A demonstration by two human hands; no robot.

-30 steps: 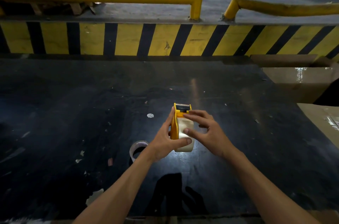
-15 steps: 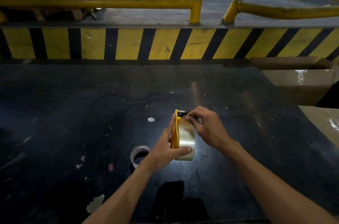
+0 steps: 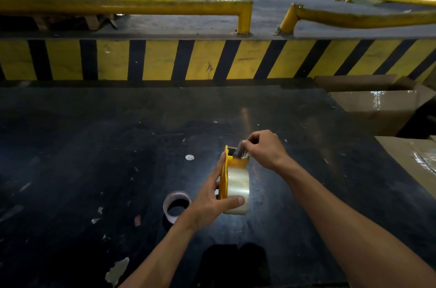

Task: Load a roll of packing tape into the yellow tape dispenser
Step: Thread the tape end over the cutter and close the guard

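The yellow tape dispenser (image 3: 227, 165) stands upright above the black table (image 3: 118, 146), with a roll of clear packing tape (image 3: 238, 185) sitting in it. My left hand (image 3: 212, 195) grips the dispenser from the left, thumb pressed on the roll's lower face. My right hand (image 3: 264, 149) is at the dispenser's far end, its fingertips pinched on the loose end of the tape (image 3: 243, 152) by the cutter.
An empty tape core (image 3: 177, 205) lies on the table just left of my left wrist. Cardboard boxes (image 3: 377, 108) stand at the table's right edge. A yellow-and-black striped barrier (image 3: 212, 58) runs behind the table. Paper scraps litter the near left.
My right hand moved from the roll's face up to the dispenser's far end and pinched the tape's end. The dispenser tilted slightly so the roll faces me more.
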